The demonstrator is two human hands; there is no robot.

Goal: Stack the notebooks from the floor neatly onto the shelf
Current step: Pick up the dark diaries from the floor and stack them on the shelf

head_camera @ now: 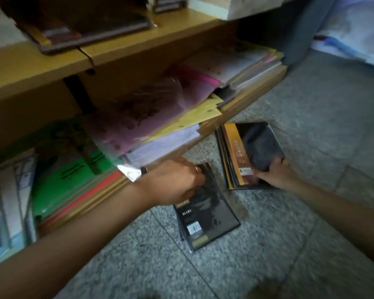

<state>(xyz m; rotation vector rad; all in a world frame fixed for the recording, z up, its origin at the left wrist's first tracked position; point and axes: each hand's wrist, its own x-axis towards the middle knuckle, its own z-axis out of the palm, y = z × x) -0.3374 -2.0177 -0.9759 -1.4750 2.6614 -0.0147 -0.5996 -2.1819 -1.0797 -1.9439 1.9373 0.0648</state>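
Observation:
Two piles of dark wrapped notebooks lie on the grey stone floor in front of a wooden shelf (138, 39). The nearer pile, a black diary (205, 221) with a white label, has my left hand (177, 182) curled over its far end, fingers gripping its edge. The farther pile (246, 152) has gold spines and a black cover on top. My right hand (276, 173) grips its near right corner, thumb on the cover. On the upper shelf board lies a dark brown notebook (84, 29).
The bottom shelf is crammed with pink, yellow and white papers (160, 108) and green and red folders (73, 178) that stick out over its edge. A pale box (235, 7) sits on the upper board. White sacks (354, 35) lie at far right.

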